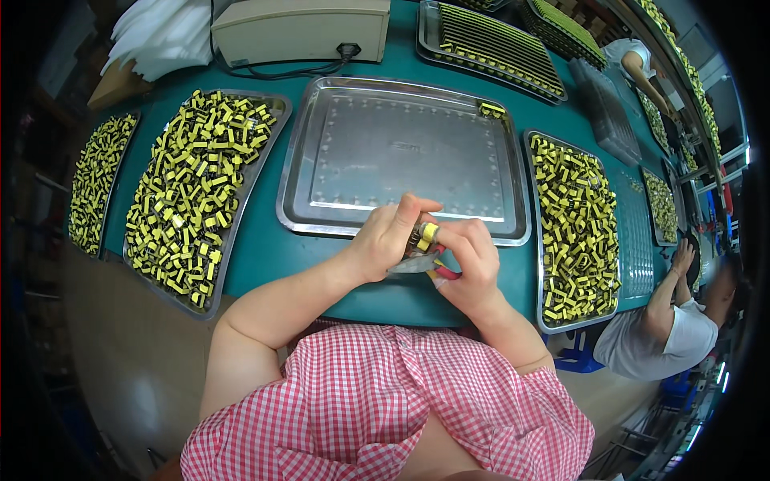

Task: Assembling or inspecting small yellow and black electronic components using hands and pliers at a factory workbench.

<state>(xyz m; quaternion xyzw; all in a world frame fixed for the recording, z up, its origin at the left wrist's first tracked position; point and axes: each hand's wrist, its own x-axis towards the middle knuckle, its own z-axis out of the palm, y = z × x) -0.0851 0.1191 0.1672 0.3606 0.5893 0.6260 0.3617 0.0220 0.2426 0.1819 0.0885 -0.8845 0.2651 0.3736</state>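
Over the near edge of the metal tray, my two hands are close together. My left hand (383,242) is closed, its fingertips around a small yellow-taped transformer (428,233) with metal pins. My right hand (473,260) is closed round a hand tool with red handles (446,272) and grey metal jaws (414,264), which looks like a pair of cutting pliers. The jaws point left, just under the transformer. Its fingers also reach the transformer's right side. Part of the tool and the transformer's lower side are hidden by the fingers.
The wide metal tray (301,172) has a few yellow transformers (492,111) in its far right corner. Heaped trays of transformers stand left (196,192) and right (576,232). Behind are a beige box (301,32) with a black cable and a tray of rows (497,50). Co-workers (662,333) sit at right.
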